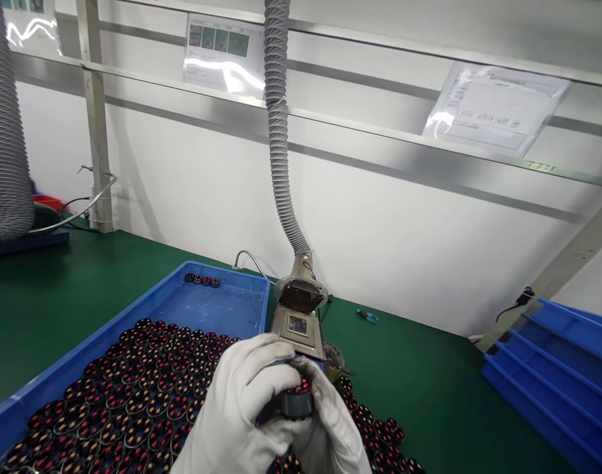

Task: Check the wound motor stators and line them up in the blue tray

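Note:
In front of me, low in the view, my gloved left hand (241,401) is closed around a small round motor stator (297,403) with a dark rim and red parts on top. The gloved fingers of my right hand (336,415) press on the same stator from the other side. Parts of it are covered by the fingers. To the left, a blue tray (127,313) carries rows of similar stators (157,375) with red or copper-coloured windings. More stators (374,428) lie on the green table right of my hands.
Just beyond my hands stands a metal heated box, perhaps a solder pot (301,329), under a hood on a grey flexible duct (278,131). Small blue-handled pliers (367,316) lie behind it. Stacked blue trays (552,375) stand at right. A second duct (7,131) hangs left.

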Motion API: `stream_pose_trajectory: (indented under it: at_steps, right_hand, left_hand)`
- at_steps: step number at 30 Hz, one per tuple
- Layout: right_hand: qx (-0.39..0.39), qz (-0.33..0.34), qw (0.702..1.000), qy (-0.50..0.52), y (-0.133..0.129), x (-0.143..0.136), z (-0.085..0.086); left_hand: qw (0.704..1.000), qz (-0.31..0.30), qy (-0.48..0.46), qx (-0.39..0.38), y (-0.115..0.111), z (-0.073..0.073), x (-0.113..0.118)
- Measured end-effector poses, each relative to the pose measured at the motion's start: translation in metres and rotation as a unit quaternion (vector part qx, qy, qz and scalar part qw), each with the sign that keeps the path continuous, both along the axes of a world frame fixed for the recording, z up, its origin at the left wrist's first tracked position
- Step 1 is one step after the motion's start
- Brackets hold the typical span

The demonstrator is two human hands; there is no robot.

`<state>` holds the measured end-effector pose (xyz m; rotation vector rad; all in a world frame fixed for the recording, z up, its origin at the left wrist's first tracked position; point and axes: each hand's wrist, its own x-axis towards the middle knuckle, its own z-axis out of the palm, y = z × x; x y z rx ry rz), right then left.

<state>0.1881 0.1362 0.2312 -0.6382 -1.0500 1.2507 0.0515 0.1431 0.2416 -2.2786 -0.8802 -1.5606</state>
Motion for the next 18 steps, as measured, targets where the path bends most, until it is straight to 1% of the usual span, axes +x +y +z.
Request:
stream_pose_trajectory:
  at_steps: [3, 4, 6, 8, 10, 11, 13, 15, 16, 18]
  right_hand:
    - [0.062, -0.037, 0.996, -0.054, -0.006, 0.009, 0.007]
    - [0.086, -0.042, 0.992, -0.085, -0.008, 0.013, 0.009]
    - [0.121, -0.032, 0.983, -0.137, -0.009, 0.019, 0.01]
    - [0.146, -0.017, 0.978, -0.151, -0.006, 0.022, 0.009]
    - [0.175, -0.016, 0.977, -0.122, -0.003, 0.022, 0.007]
    - [0.178, -0.015, 0.98, -0.092, -0.001, 0.021, 0.007]
    - [0.159, -0.02, 0.987, -0.009, 0.0, 0.021, 0.008]
    - [0.126, -0.056, 0.989, 0.061, -0.001, 0.025, 0.01]
    - [0.114, -0.074, 0.989, 0.065, -0.003, 0.027, 0.012]
    - [0.098, -0.096, 0.99, 0.013, -0.008, 0.028, 0.014]
  left_hand:
    - [1.0, -0.012, 0.014, -0.001, -0.001, 0.003, -0.002]
    - [1.0, -0.02, 0.019, -0.004, -0.001, 0.005, -0.003]
    - [0.999, -0.044, 0.026, -0.016, -0.004, 0.009, -0.002]
    - [0.998, -0.061, 0.027, -0.015, -0.006, 0.012, 0.0]
    - [0.998, -0.061, 0.029, 0.02, -0.008, 0.012, 0.001]
    - [0.997, -0.056, 0.036, 0.04, -0.008, 0.012, 0.001]
    - [0.995, -0.036, 0.05, 0.078, -0.008, 0.01, 0.001]
    - [0.994, -0.023, 0.061, 0.089, -0.008, 0.009, 0.0]
    - [0.994, -0.019, 0.064, 0.09, -0.008, 0.009, -0.001]
    - [0.994, -0.016, 0.065, 0.091, -0.008, 0.008, -0.002]
